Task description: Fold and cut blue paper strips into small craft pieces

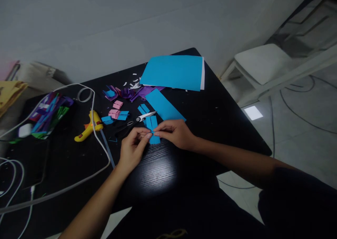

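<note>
Item 1: folded blue paper [154, 140], qty 1, on/just above black table [200, 133] in front of wearer. Lengthwise slit or seam visible; from where I stand, can't tell if it's lifted.

L hand [131, 148]: thumb + fingertips pinched on its L edge. R hand [177, 133]: same pinch, opp. edge. Two-sided hold prob. keeps the folds flat & stops it skewing.

Item 2: scissors [144, 117], blades by the paper's far end, handles L; prob. left there for quick reach. Contact unclear.

Item 3: blue strip [165, 105], just beyond R hand.

Item 4: small pink pieces [114, 113] & blue pieces [123, 115], grouped L of scissors, presumably to keep like w/ like.

Item 5: yellow glue gun [95, 121], further L, apart from the paper.

Item 6: large blue sheet [173, 72], far edge, atop white sheet [203, 79].

Markings: no brand or label legible; gold mark [172, 234] on dark clothing, unreadable.
</note>
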A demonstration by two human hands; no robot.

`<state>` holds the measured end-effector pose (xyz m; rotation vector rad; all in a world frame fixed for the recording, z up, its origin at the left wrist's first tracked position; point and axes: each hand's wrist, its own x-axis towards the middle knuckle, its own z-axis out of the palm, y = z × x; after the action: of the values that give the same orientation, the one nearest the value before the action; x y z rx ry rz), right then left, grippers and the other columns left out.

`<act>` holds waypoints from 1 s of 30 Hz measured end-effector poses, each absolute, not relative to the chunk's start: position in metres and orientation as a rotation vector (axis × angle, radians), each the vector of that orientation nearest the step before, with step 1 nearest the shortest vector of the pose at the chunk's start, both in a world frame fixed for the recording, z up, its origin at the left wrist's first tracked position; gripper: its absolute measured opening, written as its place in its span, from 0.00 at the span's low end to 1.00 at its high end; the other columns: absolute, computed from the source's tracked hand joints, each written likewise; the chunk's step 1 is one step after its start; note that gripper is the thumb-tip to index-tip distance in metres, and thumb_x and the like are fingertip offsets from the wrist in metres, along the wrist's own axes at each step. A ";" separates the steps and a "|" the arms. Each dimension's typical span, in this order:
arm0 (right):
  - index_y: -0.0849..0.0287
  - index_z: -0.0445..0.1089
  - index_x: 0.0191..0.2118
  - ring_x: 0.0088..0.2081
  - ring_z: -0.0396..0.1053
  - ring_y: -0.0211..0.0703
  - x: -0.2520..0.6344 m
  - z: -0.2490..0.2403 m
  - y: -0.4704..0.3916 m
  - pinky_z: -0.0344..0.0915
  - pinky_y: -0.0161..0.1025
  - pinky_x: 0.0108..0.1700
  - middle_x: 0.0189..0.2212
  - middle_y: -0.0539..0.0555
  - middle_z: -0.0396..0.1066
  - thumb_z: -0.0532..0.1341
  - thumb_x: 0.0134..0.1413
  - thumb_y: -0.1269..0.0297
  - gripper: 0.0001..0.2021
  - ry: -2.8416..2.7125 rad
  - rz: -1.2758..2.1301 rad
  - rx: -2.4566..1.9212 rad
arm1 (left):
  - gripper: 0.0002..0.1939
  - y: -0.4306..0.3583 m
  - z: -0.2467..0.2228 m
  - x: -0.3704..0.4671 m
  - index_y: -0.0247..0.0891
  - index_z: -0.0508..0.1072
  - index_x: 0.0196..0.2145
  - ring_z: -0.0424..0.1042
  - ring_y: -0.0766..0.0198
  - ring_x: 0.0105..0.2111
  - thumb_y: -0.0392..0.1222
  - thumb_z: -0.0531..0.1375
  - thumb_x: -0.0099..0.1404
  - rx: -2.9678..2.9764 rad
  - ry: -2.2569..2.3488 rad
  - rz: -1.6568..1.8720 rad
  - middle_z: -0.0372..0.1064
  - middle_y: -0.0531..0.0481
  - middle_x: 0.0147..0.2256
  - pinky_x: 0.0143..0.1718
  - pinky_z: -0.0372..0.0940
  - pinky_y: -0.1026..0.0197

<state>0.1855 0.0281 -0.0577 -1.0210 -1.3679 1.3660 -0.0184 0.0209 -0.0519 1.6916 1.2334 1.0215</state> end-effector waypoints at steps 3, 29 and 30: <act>0.60 0.81 0.38 0.37 0.81 0.43 0.186 -0.057 0.028 0.76 0.39 0.42 0.35 0.55 0.82 0.71 0.55 0.63 0.07 -1.373 1.366 -1.017 | 0.08 0.020 -0.052 -0.018 0.39 0.76 0.40 0.73 0.67 0.28 0.45 0.67 0.67 1.686 1.231 1.020 0.75 0.53 0.29 0.31 0.67 0.66; 0.61 0.81 0.37 0.37 0.81 0.43 0.184 -0.058 0.027 0.76 0.40 0.42 0.34 0.55 0.82 0.71 0.54 0.64 0.06 -1.361 1.346 -1.000 | 0.10 0.023 -0.047 -0.012 0.39 0.74 0.36 0.65 0.68 0.26 0.48 0.66 0.67 1.518 1.140 0.985 0.67 0.54 0.28 0.29 0.62 0.65; 0.61 0.81 0.36 0.37 0.81 0.43 0.184 -0.058 0.027 0.76 0.40 0.42 0.34 0.55 0.82 0.71 0.54 0.64 0.06 -1.361 1.347 -1.007 | 0.10 0.023 -0.047 -0.012 0.39 0.74 0.36 0.64 0.68 0.26 0.48 0.66 0.67 1.511 1.140 0.986 0.67 0.54 0.27 0.29 0.62 0.65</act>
<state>0.1842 0.0274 -0.0579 -1.0068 -1.3608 1.3466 -0.0122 0.0227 -0.0466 1.5113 1.1402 0.9863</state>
